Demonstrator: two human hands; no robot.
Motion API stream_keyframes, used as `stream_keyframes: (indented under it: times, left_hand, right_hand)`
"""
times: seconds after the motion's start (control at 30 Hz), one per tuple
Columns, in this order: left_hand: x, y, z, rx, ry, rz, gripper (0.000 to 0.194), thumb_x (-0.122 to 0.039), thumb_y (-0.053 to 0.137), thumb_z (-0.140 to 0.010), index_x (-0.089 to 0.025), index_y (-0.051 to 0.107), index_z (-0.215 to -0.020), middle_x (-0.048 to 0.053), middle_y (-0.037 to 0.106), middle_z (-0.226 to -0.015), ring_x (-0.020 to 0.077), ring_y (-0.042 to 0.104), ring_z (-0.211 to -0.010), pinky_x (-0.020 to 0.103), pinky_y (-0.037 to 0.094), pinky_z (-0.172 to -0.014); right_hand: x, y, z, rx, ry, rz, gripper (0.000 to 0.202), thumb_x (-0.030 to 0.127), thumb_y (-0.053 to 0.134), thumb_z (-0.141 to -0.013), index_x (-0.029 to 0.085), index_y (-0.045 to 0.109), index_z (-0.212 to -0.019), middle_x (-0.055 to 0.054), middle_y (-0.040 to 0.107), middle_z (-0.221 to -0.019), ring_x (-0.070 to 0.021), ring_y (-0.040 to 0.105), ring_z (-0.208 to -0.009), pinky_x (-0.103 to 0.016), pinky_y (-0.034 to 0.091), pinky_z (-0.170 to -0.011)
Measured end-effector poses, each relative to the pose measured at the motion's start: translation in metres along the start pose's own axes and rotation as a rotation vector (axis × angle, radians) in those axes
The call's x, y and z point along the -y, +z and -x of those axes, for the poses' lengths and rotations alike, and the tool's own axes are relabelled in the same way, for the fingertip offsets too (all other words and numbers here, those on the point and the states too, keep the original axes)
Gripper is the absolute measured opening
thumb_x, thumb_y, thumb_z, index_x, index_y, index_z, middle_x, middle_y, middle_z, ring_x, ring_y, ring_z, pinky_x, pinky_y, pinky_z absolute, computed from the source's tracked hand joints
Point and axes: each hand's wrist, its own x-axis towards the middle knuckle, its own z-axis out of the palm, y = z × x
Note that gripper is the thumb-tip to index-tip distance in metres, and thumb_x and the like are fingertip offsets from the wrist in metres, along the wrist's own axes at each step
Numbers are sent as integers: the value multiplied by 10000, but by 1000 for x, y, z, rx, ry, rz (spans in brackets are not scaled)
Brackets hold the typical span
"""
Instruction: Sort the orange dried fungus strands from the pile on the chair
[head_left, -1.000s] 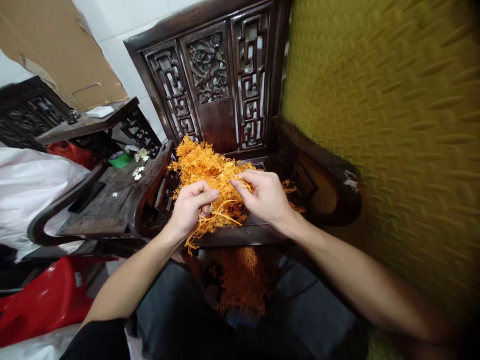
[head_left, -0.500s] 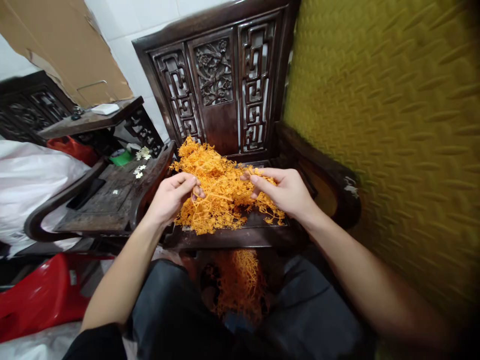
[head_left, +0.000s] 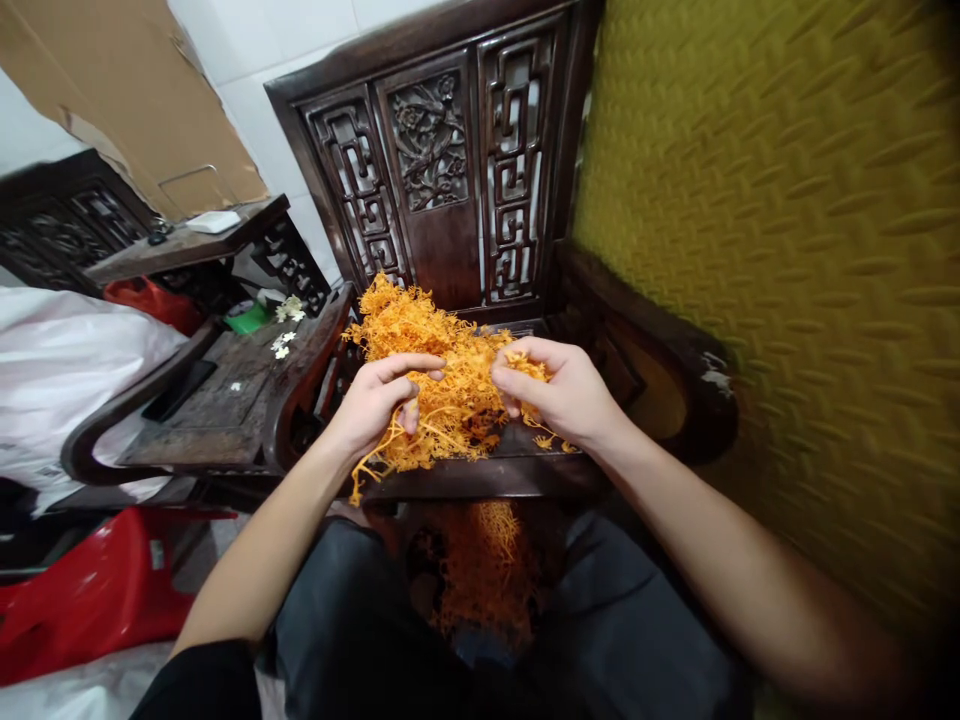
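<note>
A heap of orange branching pieces [head_left: 412, 325] lies on the seat of a dark carved wooden chair [head_left: 480, 478]. Over the heap's near left side is my left hand [head_left: 382, 400], its index finger stretched out and apart from the thumb. An orange branched stem [head_left: 367, 468] hangs past the seat edge just below that hand; whether the hand touches it is unclear. At the heap's right side my right hand [head_left: 551, 385] pinches an orange sprig [head_left: 525, 366] between thumb and fingers. More orange pieces [head_left: 491, 560] show low down between the legs.
On the left, a second wooden chair [head_left: 217, 420] bears pale flower pieces [head_left: 283, 345], green tape [head_left: 247, 316] and a dark flat object [head_left: 178, 390]. White bags [head_left: 67, 370] and a red plastic stool [head_left: 97, 590] stand further left. Yellow textured padding [head_left: 787, 200] borders the right side.
My left hand has moved slightly right and its fingers have spread. The orange stem beneath it now reaches over the seat edge. My right hand has shifted slightly left. The view has moved a little.
</note>
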Motion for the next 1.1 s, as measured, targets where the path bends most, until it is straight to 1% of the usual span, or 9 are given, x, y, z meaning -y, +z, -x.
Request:
stream_keyframes:
  times: [0.07, 0.17, 0.3, 0.4, 0.57, 0.7, 0.8, 0.93, 1.1]
  left_hand:
    - [3, 2, -1, -26, 47, -11, 178, -234, 693, -836, -145, 718, -988, 52, 749, -909, 67, 582, -395, 206, 424, -390]
    - [8, 5, -4, -93, 155, -57, 246, -359, 783, -821, -148, 673, -883, 6, 697, -731, 86, 614, -446, 207, 471, -461]
    - [10, 9, -8, -103, 224, -32, 344, -397, 789, -827, -172, 664, -1055, 1, 710, -777, 102, 659, -534, 223, 509, -529]
    - [9, 11, -8, -79, 204, -13, 397, -397, 780, -837, -161, 686, -1141, 29, 730, -774, 130, 696, -656, 220, 516, -575]
    - [7, 18, -5, -24, 88, 147, 267, -366, 794, -827, -135, 691, -910, 49, 731, -773, 120, 666, -676, 204, 498, -578]
    - [7, 24, -4, 63, 30, 237, 259, -354, 795, -822, -137, 667, -884, 33, 708, -738, 109, 642, -635, 203, 489, -565]
    - [8, 27, -4, 42, 40, 151, 302, -386, 805, -805, -143, 658, -909, 16, 693, -701, 99, 613, -572, 206, 464, -539]
    - [3, 25, 0, -3, 80, -216, 319, -440, 758, -834, -157, 671, -954, -14, 665, -639, 93, 545, -495, 221, 411, -512]
    - [-5, 17, 5, 103, 16, -731, 361, -437, 629, -906, -160, 651, -676, -11, 603, -539, 98, 454, -478, 241, 327, -513]
  right_hand:
    - [-2, 4, 1, 22, 11, -59, 346, 471, 826, -780, 192, 622, -785, 40, 599, -572, -107, 540, -459, -249, 406, -488]
    - [-4, 8, 2, 27, 55, -76, 377, 522, 789, -804, 185, 623, -770, 11, 655, -675, -118, 580, -481, -264, 430, -506]
    - [-5, 10, 3, 62, 140, 73, 388, 521, 768, -817, 148, 688, -740, -5, 638, -626, -118, 555, -494, -264, 392, -516]
    - [-5, 9, 3, 49, 171, 103, 388, 511, 723, -853, 124, 749, -872, 29, 550, -541, -103, 478, -469, -255, 330, -491]
    - [-7, 11, 0, 40, 242, 61, 602, 468, 693, -874, 89, 641, -1339, 54, 538, -560, -99, 438, -458, -252, 334, -468]
    - [-8, 18, -1, 144, 212, 16, 640, 503, 724, -842, 160, 607, -1369, 30, 614, -686, -99, 484, -482, -247, 387, -471]
    - [-9, 21, -2, 156, 140, 42, 484, 541, 692, -863, 186, 681, -1191, 9, 645, -745, -107, 507, -504, -253, 419, -480]
    - [-11, 18, -3, 69, -8, 414, 324, 480, 619, -937, 164, 695, -934, -22, 669, -735, -153, 580, -608, -270, 430, -569]
    - [-12, 18, 1, 119, -257, 1110, 176, 259, 580, -951, 163, 727, -931, -81, 736, -903, -204, 640, -780, -308, 369, -662]
